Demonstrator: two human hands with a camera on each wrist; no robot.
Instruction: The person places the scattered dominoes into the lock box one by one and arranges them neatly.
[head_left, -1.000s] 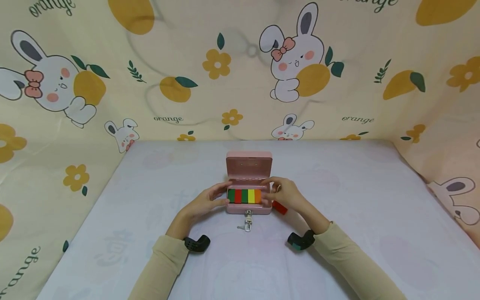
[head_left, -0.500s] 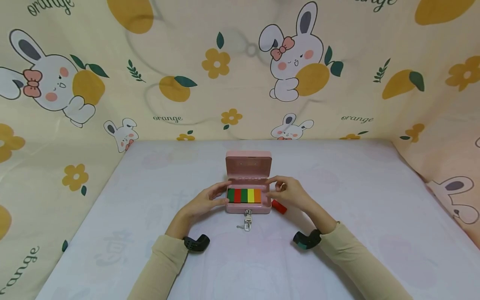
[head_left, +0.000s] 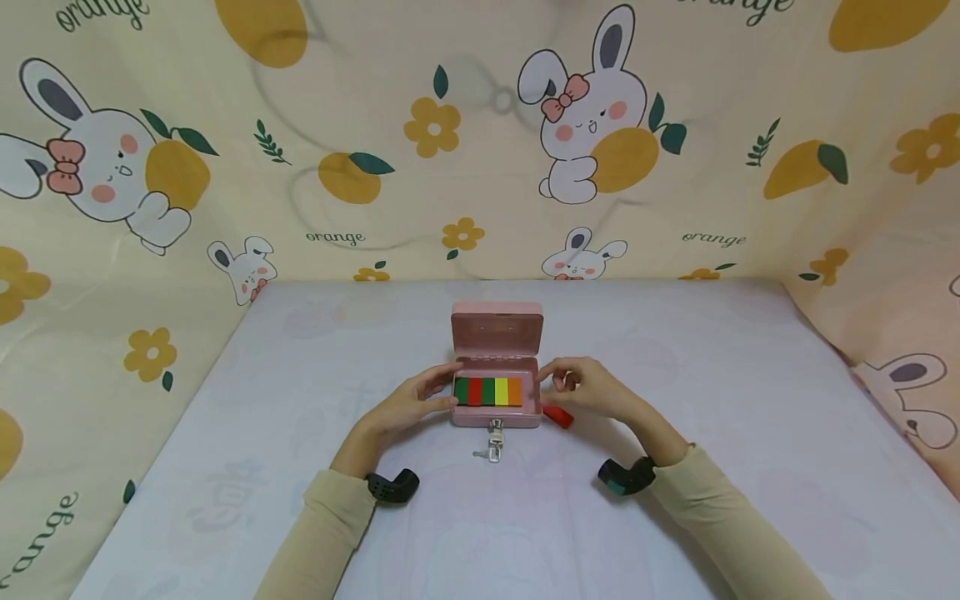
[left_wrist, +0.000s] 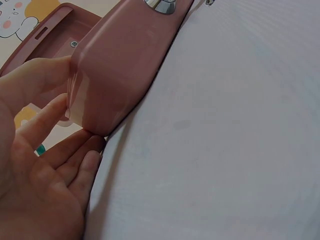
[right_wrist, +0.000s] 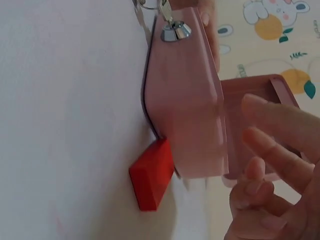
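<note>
A pink cash box (head_left: 497,421) stands with its lid (head_left: 497,333) raised. A row of coloured blocks (head_left: 489,392) lies inside: green, red, green, yellow and orange. My left hand (head_left: 408,406) touches the box's left end, thumb and fingers against the side wall (left_wrist: 92,102) in the left wrist view. By the right end is my right hand (head_left: 592,387), thumb and index apart with nothing between them and the other fingers bent. On the table, close against the box's right side, a red block (right_wrist: 152,175) lies at an angle.
Keys (head_left: 491,454) hang from the lock (right_wrist: 175,31) on the box's front. A white cloth covers the table (head_left: 675,350). A patterned rabbit-and-orange curtain (head_left: 465,167) rises behind it.
My right hand has drawn back rightward from inside the box to just off its right edge. The left hand, the blocks and the box have stayed put.
</note>
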